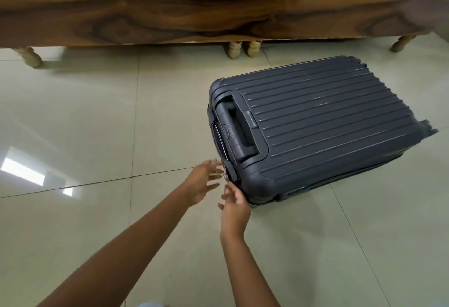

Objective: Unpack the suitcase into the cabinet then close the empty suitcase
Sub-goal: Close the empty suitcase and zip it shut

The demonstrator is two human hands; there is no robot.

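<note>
A dark blue-grey ribbed hard-shell suitcase (320, 122) lies flat and closed on the tiled floor, its handle end towards me. My left hand (202, 181) hovers at the near left corner with fingers spread and relaxed, by the zipper pulls. My right hand (234, 206) is just below it, fingers loosely extended and touching the corner's edge. Neither hand holds anything. Across the top of the view runs the wooden cabinet (194, 8) on turned legs, only its lower part visible.
Glossy beige floor tiles (85, 124) spread to the left and in front of the suitcase. Pale turned cabinet legs (243, 49) stand just behind the suitcase, others at far left and far right.
</note>
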